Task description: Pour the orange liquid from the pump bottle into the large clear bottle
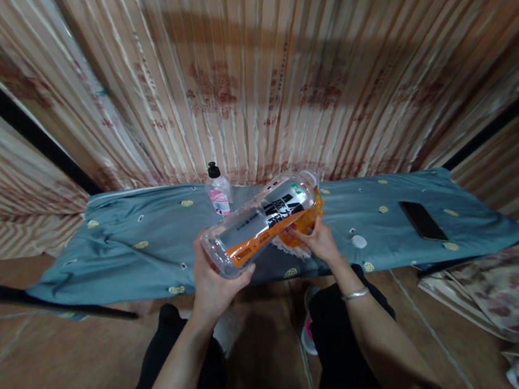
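Observation:
My left hand (221, 282) is wrapped round the base of a large clear plastic bottle (263, 219) with a silver, black and orange label. The bottle is tilted, its neck end up and to the right. Just below the neck, my right hand (318, 241) has its fingers closed on an orange see-through object (306, 221), partly hidden behind the bottle; its kind is unclear. Something white with a frilled edge (293, 250) shows beneath it. On the cloth to the right lies a white bottle cap (359, 242).
A blue-green patterned cloth (153, 259) covers the narrow table. Behind the bottle stands a clear squeeze bottle (219, 193) with a black top and pink label. A dark phone (422, 221) lies at the right. A pleated curtain (245, 81) hangs behind, between black poles.

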